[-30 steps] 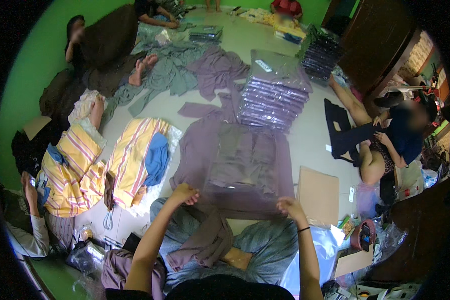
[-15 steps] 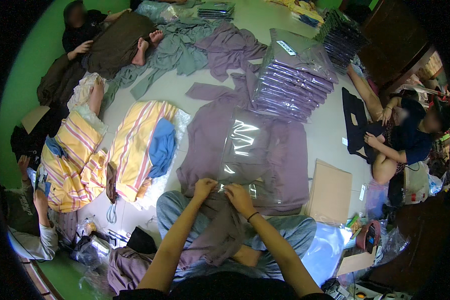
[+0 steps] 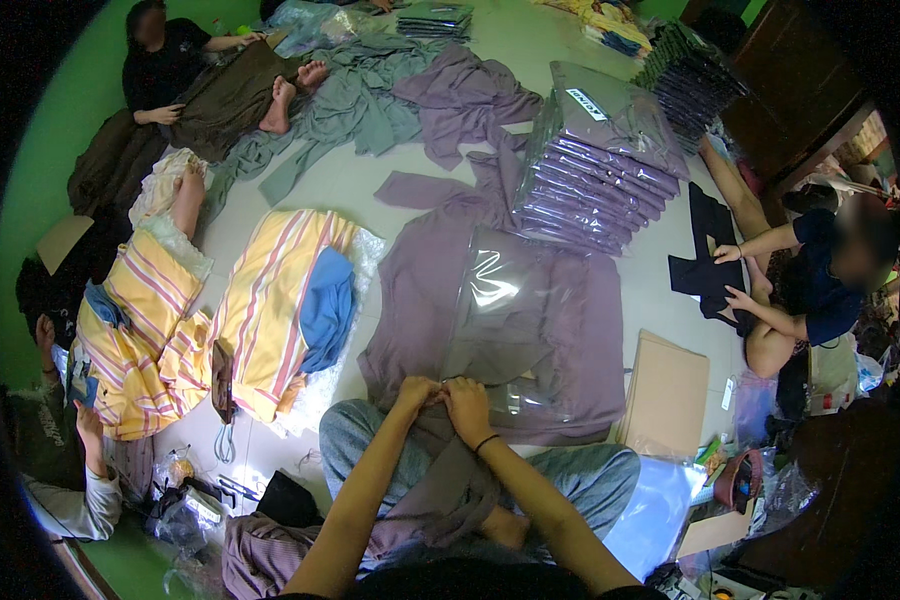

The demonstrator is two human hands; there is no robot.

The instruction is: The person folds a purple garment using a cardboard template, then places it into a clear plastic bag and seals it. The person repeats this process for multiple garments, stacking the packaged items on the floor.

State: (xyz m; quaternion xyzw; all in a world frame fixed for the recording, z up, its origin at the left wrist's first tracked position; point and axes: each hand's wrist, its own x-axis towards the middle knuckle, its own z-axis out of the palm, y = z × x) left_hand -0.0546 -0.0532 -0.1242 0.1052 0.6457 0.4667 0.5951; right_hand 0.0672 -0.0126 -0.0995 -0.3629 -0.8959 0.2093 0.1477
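Note:
My left hand (image 3: 419,394) and my right hand (image 3: 466,412) meet above my lap, their closed fingertips pinching together. What lies between the fingertips is too small to make out. Directly beneath them, a length of mauve cloth (image 3: 440,475) hangs down across my lap. Ahead, a mauve garment (image 3: 402,290) is spread on the floor, its sleeve toward the far side. On it rests a shiny clear plastic bag (image 3: 493,290), with its near left corner close to my fingers.
Beyond stands a tall stack of bagged mauve garments (image 3: 595,185). Brown cardboard sheets (image 3: 667,390) lie at right; yellow striped cloth (image 3: 268,300) and a phone (image 3: 222,382) lie at left. A person at right handles a black garment (image 3: 708,250). Other people sit at left.
My hands have drawn together, the right one moving in toward the left and turning its back up. The shiny bit between my fingers is now hidden. The person at right has shifted their hands on the black garment.

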